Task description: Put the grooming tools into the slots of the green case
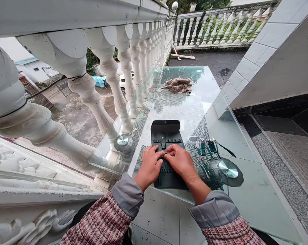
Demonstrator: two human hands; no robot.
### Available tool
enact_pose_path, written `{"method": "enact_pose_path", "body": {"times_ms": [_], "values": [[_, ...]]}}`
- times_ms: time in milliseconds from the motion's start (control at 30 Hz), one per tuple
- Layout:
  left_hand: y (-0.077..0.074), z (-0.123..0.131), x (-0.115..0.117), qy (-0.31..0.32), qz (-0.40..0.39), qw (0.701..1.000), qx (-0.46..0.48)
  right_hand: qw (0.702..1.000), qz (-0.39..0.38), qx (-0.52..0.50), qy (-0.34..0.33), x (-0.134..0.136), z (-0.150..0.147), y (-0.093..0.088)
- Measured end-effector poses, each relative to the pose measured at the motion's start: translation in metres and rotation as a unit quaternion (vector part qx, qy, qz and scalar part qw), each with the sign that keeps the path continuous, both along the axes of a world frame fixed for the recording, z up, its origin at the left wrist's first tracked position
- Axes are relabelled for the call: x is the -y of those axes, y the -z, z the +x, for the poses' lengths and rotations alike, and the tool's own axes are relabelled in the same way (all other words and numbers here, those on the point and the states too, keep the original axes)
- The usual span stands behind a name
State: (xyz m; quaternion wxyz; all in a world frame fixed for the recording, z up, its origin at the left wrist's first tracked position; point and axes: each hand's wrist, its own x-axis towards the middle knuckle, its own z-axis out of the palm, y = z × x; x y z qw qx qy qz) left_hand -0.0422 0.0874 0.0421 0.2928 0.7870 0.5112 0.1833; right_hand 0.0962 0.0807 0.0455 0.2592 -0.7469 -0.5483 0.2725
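An unfolded black manicure case (165,127) lies on the glass table (226,124), its flap pointing away from me and small elastic loops across its inside. Both hands meet over its middle. My left hand (150,165) rests on the left part of the case, thumb and forefinger brought together at the centre. My right hand (180,160) pinches at the same spot from the right. Whatever lies between the fingertips is too small and covered to make out. Right of the case are nail clippers (212,146), small scissors (210,154) and several slim metal tools (207,175).
A crumpled brown cloth (178,85) sits at the table's far end, with a small card (148,104) nearer on the left. Round metal supports (124,140) show under the glass. White balusters (92,92) run along the left; stone steps (284,143) are at right.
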Motion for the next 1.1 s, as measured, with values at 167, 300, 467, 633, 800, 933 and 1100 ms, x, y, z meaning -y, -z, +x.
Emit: {"method": "enact_pose_path", "body": {"times_ms": [167,300,467,633,800,933,1100], "values": [[-0.002,-0.005,-0.002,0.015,0.064,0.998,-0.022,1.0,0.023,-0.01,0.004,-0.001,0.002,0.003],[-0.004,-0.009,-0.002,0.005,0.146,0.985,-0.089,1.0,0.029,0.003,-0.001,-0.001,0.003,0.002],[-0.002,-0.007,0.002,0.033,0.161,0.976,-0.142,0.998,0.031,0.047,-0.025,0.004,-0.003,-0.002],[0.0,-0.003,0.005,0.055,0.122,0.985,-0.114,0.996,0.039,0.072,-0.039,0.007,-0.007,-0.001],[0.0,-0.002,0.003,0.041,0.086,0.992,-0.085,0.998,0.044,0.0,-0.038,0.004,-0.002,0.003],[-0.001,-0.002,0.004,0.03,0.082,0.993,-0.075,0.998,0.054,-0.013,-0.039,0.004,-0.002,0.004],[-0.002,-0.002,0.006,0.02,0.097,0.99,-0.097,0.997,0.067,-0.022,-0.026,0.005,-0.003,0.004]]}}
